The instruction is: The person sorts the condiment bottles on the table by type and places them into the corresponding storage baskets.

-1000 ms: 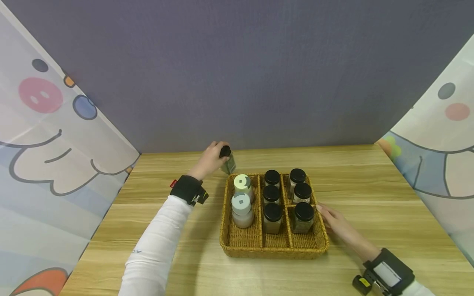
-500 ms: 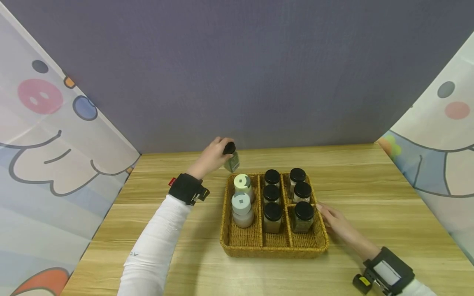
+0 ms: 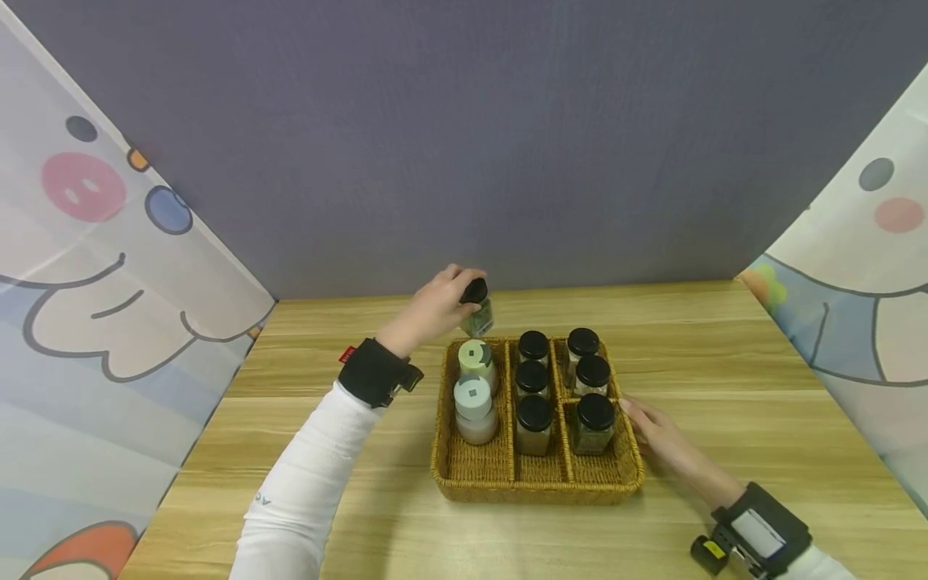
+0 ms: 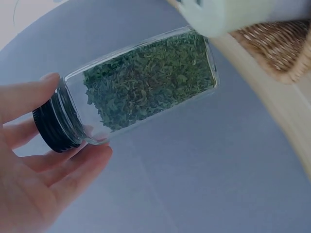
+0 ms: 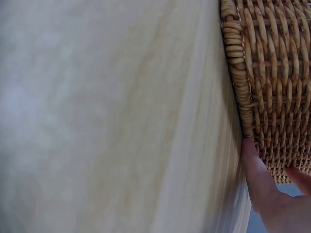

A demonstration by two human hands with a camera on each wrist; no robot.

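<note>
My left hand [image 3: 437, 310] pinches a glass spice jar [image 3: 479, 319] by its black lid, up near the back left corner of the wicker basket [image 3: 532, 495]. In the left wrist view the jar's body [image 4: 150, 80] shows dried green herb flakes, and thumb and fingers lie around the lid and neck. Two pale-lidded bottles, one of them a white-capped bottle [image 3: 474, 411], stand in the basket's left compartment. Several black-lidded jars, among them a front jar [image 3: 533, 427], fill parts of the other compartments. My right hand [image 3: 663, 439] touches the basket's right side with fairly straight fingers.
The basket sits on a light wooden table [image 3: 319, 451]. A grey upright panel [image 3: 464, 145] closes off the back, and cartoon-printed sheets [image 3: 80, 306] flank both sides. A small red tag [image 3: 347, 354] shows beside the left wrist strap.
The left hand has lifted the herb jar off the table behind the basket's left corner and carried it to the right. The right hand and the basket have stayed put.
</note>
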